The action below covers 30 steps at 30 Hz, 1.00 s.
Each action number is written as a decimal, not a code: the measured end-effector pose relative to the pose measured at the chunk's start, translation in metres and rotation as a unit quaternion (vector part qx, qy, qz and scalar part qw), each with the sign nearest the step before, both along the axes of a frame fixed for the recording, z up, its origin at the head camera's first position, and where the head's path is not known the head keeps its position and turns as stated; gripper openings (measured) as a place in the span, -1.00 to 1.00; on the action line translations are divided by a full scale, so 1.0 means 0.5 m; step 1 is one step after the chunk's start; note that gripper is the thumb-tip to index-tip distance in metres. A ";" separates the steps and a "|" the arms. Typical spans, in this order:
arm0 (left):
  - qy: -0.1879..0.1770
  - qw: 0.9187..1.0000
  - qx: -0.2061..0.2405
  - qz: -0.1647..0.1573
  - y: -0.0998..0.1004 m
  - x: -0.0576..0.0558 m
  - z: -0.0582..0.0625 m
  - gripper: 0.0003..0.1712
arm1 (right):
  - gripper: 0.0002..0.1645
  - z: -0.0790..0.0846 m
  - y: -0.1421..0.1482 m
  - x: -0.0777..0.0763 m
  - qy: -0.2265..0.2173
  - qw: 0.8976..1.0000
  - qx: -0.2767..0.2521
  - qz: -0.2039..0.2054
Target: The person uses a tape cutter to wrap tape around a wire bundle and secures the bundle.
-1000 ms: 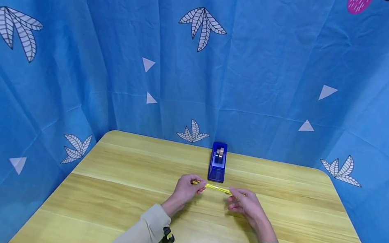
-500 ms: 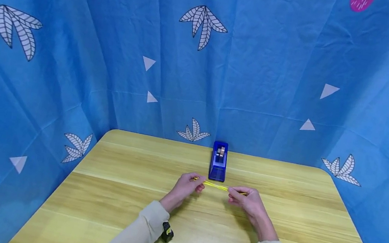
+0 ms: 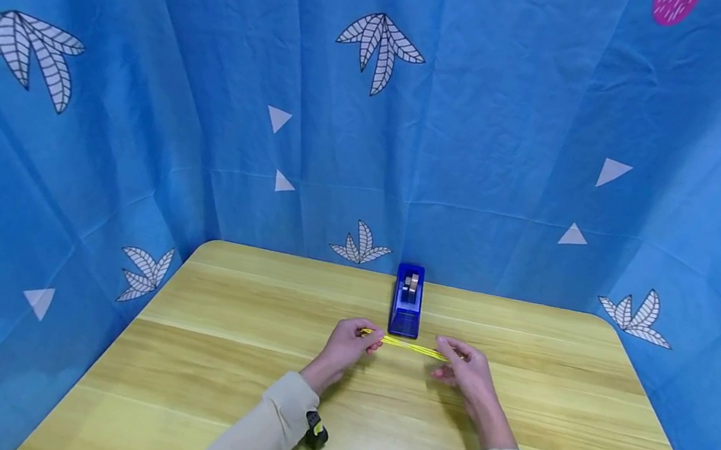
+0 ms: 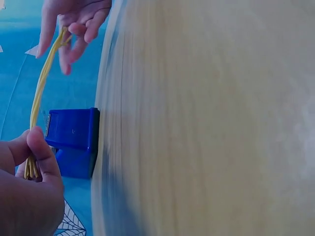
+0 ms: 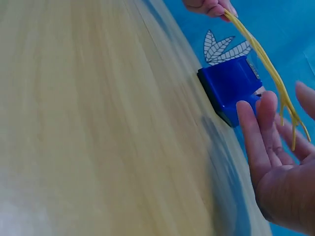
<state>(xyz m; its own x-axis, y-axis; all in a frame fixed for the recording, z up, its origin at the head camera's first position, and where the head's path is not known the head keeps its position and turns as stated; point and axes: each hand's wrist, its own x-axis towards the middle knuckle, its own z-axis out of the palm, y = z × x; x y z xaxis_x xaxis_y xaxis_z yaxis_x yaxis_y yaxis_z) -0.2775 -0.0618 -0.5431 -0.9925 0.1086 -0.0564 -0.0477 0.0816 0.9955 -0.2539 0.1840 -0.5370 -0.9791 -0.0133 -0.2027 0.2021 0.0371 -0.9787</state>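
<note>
A bundle of thin yellow strands [image 3: 411, 347] stretches between my two hands above the table. My left hand [image 3: 341, 347] pinches one end between thumb and fingers; in the left wrist view the strand ends stick out below the thumb. At the other end is my right hand [image 3: 471, 375], its thumb standing apart from the fingers. The right wrist view shows the bundle's splayed ends [image 5: 294, 120] loose between that hand's spread fingers and thumb, not pinched. Just beyond the bundle stands a blue tape dispenser [image 3: 405, 320].
The wooden table [image 3: 222, 421] has its far edge just behind the dispenser. A blue patterned curtain [image 3: 483, 142] hangs behind it and at both sides. Black wrist cameras [image 3: 315, 432] sit at both cuffs.
My right hand pinched the bundle in the earlier frames; its thumb and fingers have now parted, and it has moved slightly right. The left hand keeps its pinch, nearly in place.
</note>
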 end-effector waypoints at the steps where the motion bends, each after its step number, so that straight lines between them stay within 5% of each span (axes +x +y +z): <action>1: 0.005 1.000 0.000 0.001 0.002 0.001 0.000 -0.80 | -0.23 -0.002 0.002 0.002 -0.006 1.000 -0.004 -0.002; 6: 0.011 1.000 -0.007 0.014 0.007 0.004 0.004 -0.82 | -0.17 -0.010 0.012 0.004 -0.021 1.000 -0.013 0.005; 17: 0.008 1.000 -0.018 0.024 0.007 0.002 0.004 -0.86 | -0.42 0.000 0.002 -0.003 -0.028 0.999 -0.021 0.022; 24: 0.011 1.000 -0.015 0.005 0.002 0.003 -0.002 -0.83 | -0.78 -0.005 0.008 -0.014 -0.013 0.996 -0.079 0.027; 30: -0.006 1.000 -0.023 -0.009 -0.006 -0.005 -0.004 -0.65 | -0.74 0.002 0.004 -0.019 0.008 0.997 -0.061 0.045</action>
